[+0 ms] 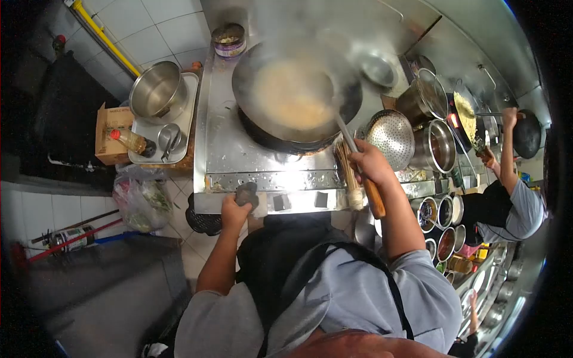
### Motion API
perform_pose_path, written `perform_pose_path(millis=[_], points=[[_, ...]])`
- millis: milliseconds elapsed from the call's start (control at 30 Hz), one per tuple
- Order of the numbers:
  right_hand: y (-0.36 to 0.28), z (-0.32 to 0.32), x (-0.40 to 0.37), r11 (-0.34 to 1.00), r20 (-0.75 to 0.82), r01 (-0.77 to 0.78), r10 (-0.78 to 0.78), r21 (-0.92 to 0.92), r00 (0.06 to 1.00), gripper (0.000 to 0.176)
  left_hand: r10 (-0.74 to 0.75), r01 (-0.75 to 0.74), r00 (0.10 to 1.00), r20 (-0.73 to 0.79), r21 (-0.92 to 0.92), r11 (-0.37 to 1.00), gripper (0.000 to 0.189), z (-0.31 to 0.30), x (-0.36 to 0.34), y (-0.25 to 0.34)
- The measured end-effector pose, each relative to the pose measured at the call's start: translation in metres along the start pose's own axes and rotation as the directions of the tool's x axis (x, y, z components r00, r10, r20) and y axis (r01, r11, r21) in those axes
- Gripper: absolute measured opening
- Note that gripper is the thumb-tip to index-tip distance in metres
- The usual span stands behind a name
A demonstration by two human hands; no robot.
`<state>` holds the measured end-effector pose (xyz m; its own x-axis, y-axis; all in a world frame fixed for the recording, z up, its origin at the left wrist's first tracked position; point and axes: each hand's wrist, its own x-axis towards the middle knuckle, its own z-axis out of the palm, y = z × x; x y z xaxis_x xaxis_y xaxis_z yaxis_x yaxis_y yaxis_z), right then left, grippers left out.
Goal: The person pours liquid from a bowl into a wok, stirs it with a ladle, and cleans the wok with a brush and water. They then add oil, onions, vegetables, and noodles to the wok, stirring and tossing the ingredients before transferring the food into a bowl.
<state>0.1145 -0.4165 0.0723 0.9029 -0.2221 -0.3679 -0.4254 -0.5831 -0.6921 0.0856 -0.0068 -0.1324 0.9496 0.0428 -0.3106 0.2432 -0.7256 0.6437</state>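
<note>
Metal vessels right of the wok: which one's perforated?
The round strainer nearest the right hand: small holes dot its bowl, while the near pot and far pot beside it show solid outer walls.

The right hand (371, 162) holds a long tool (347, 132), its far end at a big steamy wok (243, 85). The left hand (234, 211) holds a dark thing (247, 196). To the right sits a holey bowl (391, 140).
</note>
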Motion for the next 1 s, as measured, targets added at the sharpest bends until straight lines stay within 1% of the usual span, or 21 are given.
perform_pose_path(millis=[67, 100, 133, 167, 200, 233, 300, 367, 400, 433, 467, 500, 533, 600, 633, 700, 767, 867, 900, 967, 1000], points=[[-0.001, -0.010, 0.023, 0.934, 0.156, -0.081, 0.027, 0.348, 0.987, 0.047, 0.026, -0.026, 0.997, -0.073, -0.005, 1.000, 0.051, -0.003, -0.010, 0.012], [-0.001, -0.010, 0.030, 0.851, 0.237, -0.144, 0.023, 0.505, 0.971, 0.047, -0.074, 0.063, 0.997, -0.023, -0.297, 0.953, 0.047, -0.007, -0.017, 0.015], [-0.007, -0.006, 0.034, 0.954, 0.078, -0.028, 0.005, 0.298, 0.997, 0.054, -0.154, 0.151, 0.987, 0.042, -0.560, 0.814, 0.043, -0.009, -0.022, 0.020], [-0.002, -0.004, 0.044, 0.954, 0.088, -0.023, -0.004, 0.298, 0.996, 0.054, -0.162, 0.152, 0.986, 0.033, -0.562, 0.813, 0.043, -0.009, -0.027, 0.029], [0.009, 0.003, 0.056, 0.990, -0.096, 0.123, -0.129, -0.067, 0.987, 0.058, -0.184, 0.202, 0.977, 0.103, -0.715, 0.669, 0.041, -0.013, -0.037, 0.051], [0.015, 0.006, 0.064, 0.878, -0.221, 0.188, -0.308, -0.441, 0.925, 0.061, -0.188, 0.248, 0.966, 0.176, -0.834, 0.493, 0.039, -0.012, -0.044, 0.070], [0.011, 0.002, 0.070, 0.904, -0.176, 0.114, -0.202, -0.412, 0.963, 0.064, -0.143, 0.246, 0.969, 0.203, -0.869, 0.430, 0.039, 0.001, -0.040, 0.100], [0.022, 0.010, 0.075, 0.947, -0.143, 0.124, -0.173, -0.296, 0.975, 0.061, -0.089, 0.242, 0.970, 0.225, -0.899, 0.366, 0.040, 0.012, -0.032, 0.135], [0.032, 0.015, 0.077, 0.931, -0.092, 0.293, -0.318, -0.217, 0.944, 0.054, -0.086, 0.230, 0.973, 0.215, -0.933, 0.278, 0.044, 0.019, -0.029, 0.156], [0.026, 0.018, 0.071, 0.931, -0.089, 0.296, -0.320, -0.216, 0.943, 0.054, -0.082, 0.221, 0.974, 0.209, -0.957, 0.189, 0.050, 0.022, -0.027, 0.177], [0.012, 0.023, 0.061, 0.986, 0.109, 0.095, -0.110, 0.134, 0.988, 0.048, -0.186, 0.331, 0.934, 0.304, -0.934, 0.136, 0.051, 0.010, -0.030, 0.211], [-0.001, 0.023, 0.052, 0.891, 0.358, -0.189, 0.032, 0.412, 0.933, 0.042, -0.280, 0.433, 0.874, 0.398, -0.899, 0.073, 0.053, 0.001, -0.031, 0.239], [-0.011, 0.017, 0.043, 0.890, 0.351, -0.187, 0.033, 0.415, 0.936, 0.042, -0.227, 0.468, 0.857, 0.463, -0.883, -0.036, 0.058, 0.016, -0.018, 0.238], [-0.026, 0.005, 0.028, 0.357, 0.487, -0.444, -0.033, 0.821, 0.873, 0.012, -0.145, 0.478, 0.860, 0.488, -0.872, -0.100, 0.063, 0.034, 0.004, 0.239], [-0.023, 0.000, 0.028, 0.355, 0.482, -0.441, -0.033, 0.824, 0.875, 0.012, -0.073, 0.489, 0.860, 0.505, -0.856, -0.166, 0.073, 0.042, 0.013, 0.238], [-0.014, -0.011, 0.027, 0.347, 0.569, -0.506, -0.107, 0.790, 0.815, 0.032, -0.042, 0.457, 0.879, 0.475, -0.863, -0.214, 0.054, 0.055, 0.029, 0.229], [-0.037, -0.022, 0.001, 0.459, 0.473, -0.403, -0.042, 0.791, 0.880, 0.035, -0.070, 0.440, 0.882, 0.465, -0.868, -0.231, 0.044, 0.044, 0.034, 0.247], [-0.038, -0.037, -0.009, 0.861, 0.403, -0.128, -0.095, 0.492, 0.910, 0.058, -0.082, 0.464, 0.868, 0.489, -0.860, -0.213, 0.031, 0.042, 0.043, 0.264], [-0.024, -0.034, -0.005, 0.863, 0.405, -0.132, -0.090, 0.488, 0.910, 0.058, -0.083, 0.467, 0.866, 0.493, -0.857, -0.217, 0.031, 0.051, 0.052, 0.256], [0.010, -0.020, 0.010, 0.879, 0.044, 0.469, -0.473, 0.082, 0.880, 0.066, -0.070, 0.445, 0.892, 0.447, -0.894, -0.048, 0.025, 0.078, 0.071, 0.234], [-0.009, -0.029, -0.006, 0.941, 0.070, 0.328, -0.334, 0.082, 0.940, 0.067, -0.093, 0.462, 0.882, 0.462, -0.887, -0.022, 0.023, 0.079, 0.071, 0.235]])
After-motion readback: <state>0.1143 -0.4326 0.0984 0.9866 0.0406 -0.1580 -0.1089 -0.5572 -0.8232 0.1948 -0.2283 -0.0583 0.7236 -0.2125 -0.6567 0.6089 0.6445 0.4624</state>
